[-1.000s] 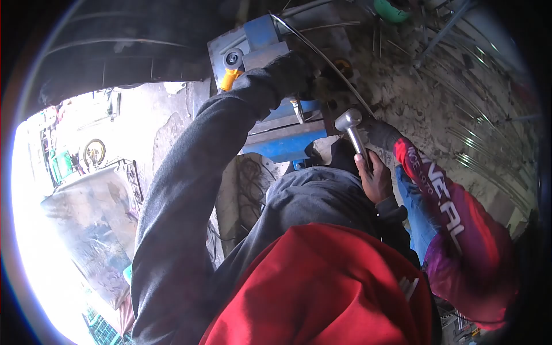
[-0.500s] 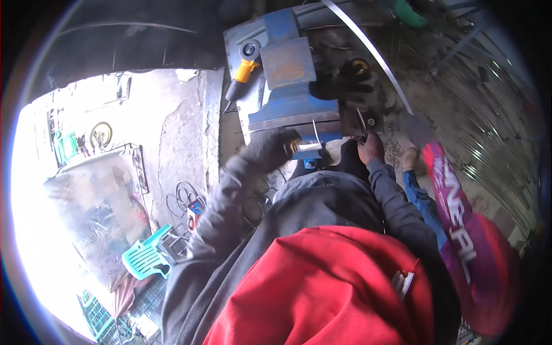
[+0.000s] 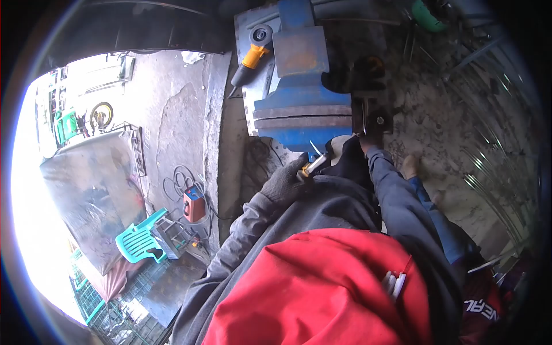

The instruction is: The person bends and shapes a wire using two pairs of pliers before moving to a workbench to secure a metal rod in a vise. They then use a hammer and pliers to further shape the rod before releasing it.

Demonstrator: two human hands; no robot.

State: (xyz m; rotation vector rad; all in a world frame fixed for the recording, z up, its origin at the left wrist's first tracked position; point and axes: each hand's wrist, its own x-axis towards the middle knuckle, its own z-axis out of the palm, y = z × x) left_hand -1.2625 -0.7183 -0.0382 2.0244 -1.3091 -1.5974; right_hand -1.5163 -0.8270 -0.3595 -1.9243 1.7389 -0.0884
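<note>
Small metal tool [image 3: 313, 165] with yellow-banded shaft, tilted, just below the blue vise [image 3: 302, 112]

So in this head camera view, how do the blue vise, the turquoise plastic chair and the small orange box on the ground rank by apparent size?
1. Blue vise, largest, though nearest the camera.
2. Turquoise plastic chair.
3. Orange box, smallest.

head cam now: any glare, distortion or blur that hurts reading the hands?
Head view: strong fisheye with a dark vignette ring; the daylight at the left edge is blown out to white; the left hand, gloved, and the small tool it grips read fairly sharp; the right hand is mostly hidden in shade under the blue vise.
</note>
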